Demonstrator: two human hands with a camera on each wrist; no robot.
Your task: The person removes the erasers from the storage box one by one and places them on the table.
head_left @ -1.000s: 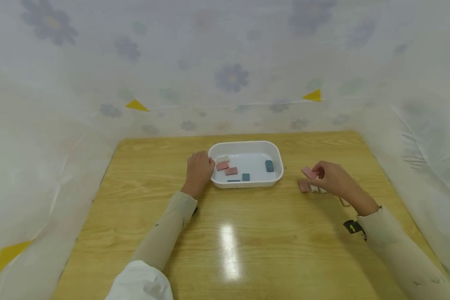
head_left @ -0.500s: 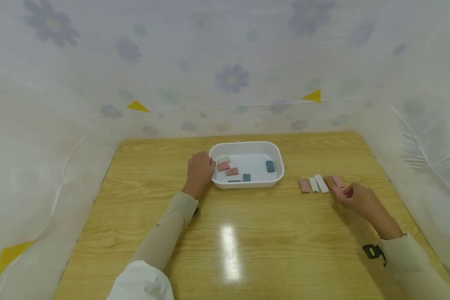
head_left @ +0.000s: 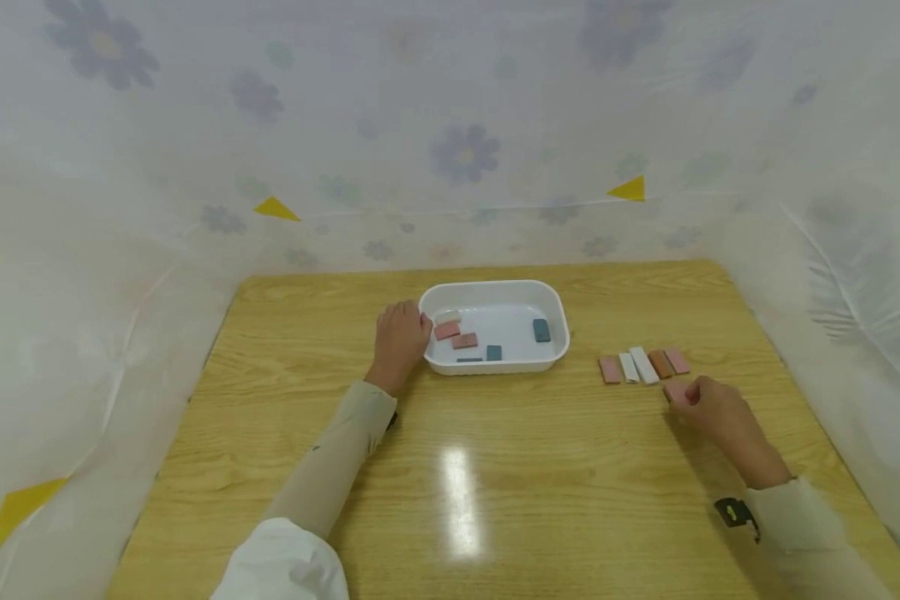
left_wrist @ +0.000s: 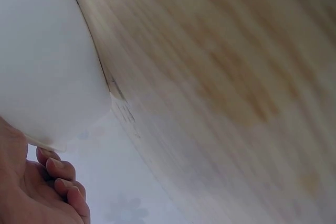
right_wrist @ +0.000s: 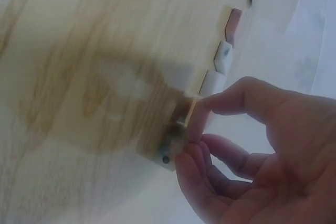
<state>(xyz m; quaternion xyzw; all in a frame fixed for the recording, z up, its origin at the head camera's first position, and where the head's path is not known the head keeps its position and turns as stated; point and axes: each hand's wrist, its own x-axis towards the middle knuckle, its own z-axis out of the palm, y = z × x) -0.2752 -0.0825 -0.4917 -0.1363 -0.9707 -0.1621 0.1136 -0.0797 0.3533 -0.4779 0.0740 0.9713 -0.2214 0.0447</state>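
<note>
My left hand (head_left: 402, 342) grips the left rim of a white plastic tray (head_left: 495, 367); the curled fingers (left_wrist: 62, 170) show at its edge in the left wrist view. In the tray lie several erasers, among them a pink eraser (head_left: 447, 331) and a blue eraser (head_left: 542, 330). My right hand (head_left: 723, 417) pinches another pink eraser (head_left: 674, 389) between thumb and fingertips, low over the table and just in front of a row of erasers. The right wrist view shows the thumb and index finger meeting, with the held piece partly hidden and blurred.
The row right of the tray has a pink eraser (head_left: 610, 369), two white ones including a longer white eraser (head_left: 643, 366), an orange-brown eraser (head_left: 660, 364) and a pink one (head_left: 677, 360). The wooden table (head_left: 540, 500) is enclosed by flowered curtains (head_left: 345, 167).
My right hand has carried the pink eraser from above the row's left end rightward and nearer to me, uncovering the row. My left hand stays on the tray rim.
</note>
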